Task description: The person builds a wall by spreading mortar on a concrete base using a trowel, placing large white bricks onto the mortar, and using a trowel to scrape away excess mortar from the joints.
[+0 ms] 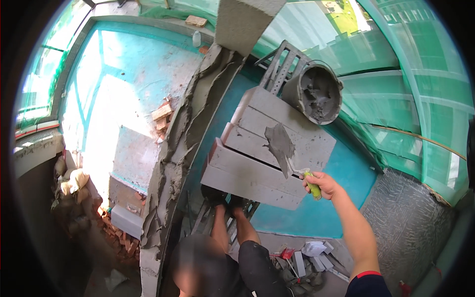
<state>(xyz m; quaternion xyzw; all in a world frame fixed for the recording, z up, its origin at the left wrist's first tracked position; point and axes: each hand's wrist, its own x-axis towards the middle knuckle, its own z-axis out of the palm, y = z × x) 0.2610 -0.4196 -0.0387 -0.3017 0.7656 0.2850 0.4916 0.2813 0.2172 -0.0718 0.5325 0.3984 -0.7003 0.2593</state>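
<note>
My right hand (320,186) is closed round the yellow-green handle of a trowel (311,184). Grey mortar (280,143) covers the trowel's blade, which hangs above a stack of long pale grey blocks (247,171). Beyond the stack, a bucket (292,91) of wet mortar tilts toward me, by a perforated metal stand (283,62). On my left runs a wall (190,143) whose top carries a thick, uneven layer of mortar. I cannot make out my left hand; a blurred patch covers part of the lower edge near my legs.
My feet (215,195) rest on a metal step stand beside the blocks. Broken bricks (161,116) lie beyond the wall, with sacks (76,180) farther left. Block offcuts (299,265) and rubble lie low on the right. Green netting (396,99) hangs along the right side.
</note>
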